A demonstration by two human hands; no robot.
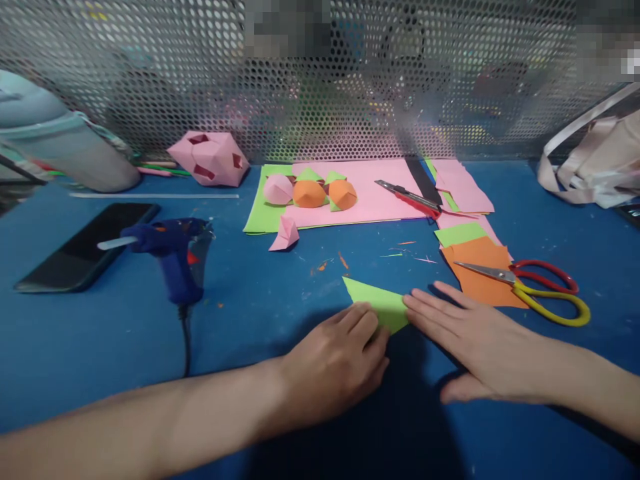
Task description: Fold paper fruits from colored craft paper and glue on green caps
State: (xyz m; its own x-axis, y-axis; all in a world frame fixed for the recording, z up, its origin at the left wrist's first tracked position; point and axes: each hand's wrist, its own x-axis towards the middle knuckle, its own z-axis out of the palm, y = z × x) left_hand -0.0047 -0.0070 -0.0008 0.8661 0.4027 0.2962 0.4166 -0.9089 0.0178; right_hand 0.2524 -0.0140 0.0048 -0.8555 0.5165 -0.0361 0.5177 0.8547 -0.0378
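Note:
A light green piece of paper (383, 307), folded to a pointed shape, lies on the blue table between my hands. My left hand (343, 353) has its fingers curled and presses on the paper's near left side; part of the paper is hidden under it. With fingers stretched out, my right hand (475, 343) touches the paper's right edge with its fingertips. Just beyond my right hand are orange paper squares (473, 267), with scissors (517, 283) with red and yellow handles resting on them. A small folded pink paper piece (286, 235) sits farther back.
A blue glue gun (175, 250) and a phone (90, 247) lie at left. Pink sheets (370, 180) carry folded paper pieces (310, 193) and a utility knife (410, 197). Behind stand a pink paper polyhedron (210, 159), a tumbler (55, 133) and a perforated metal screen (310, 93).

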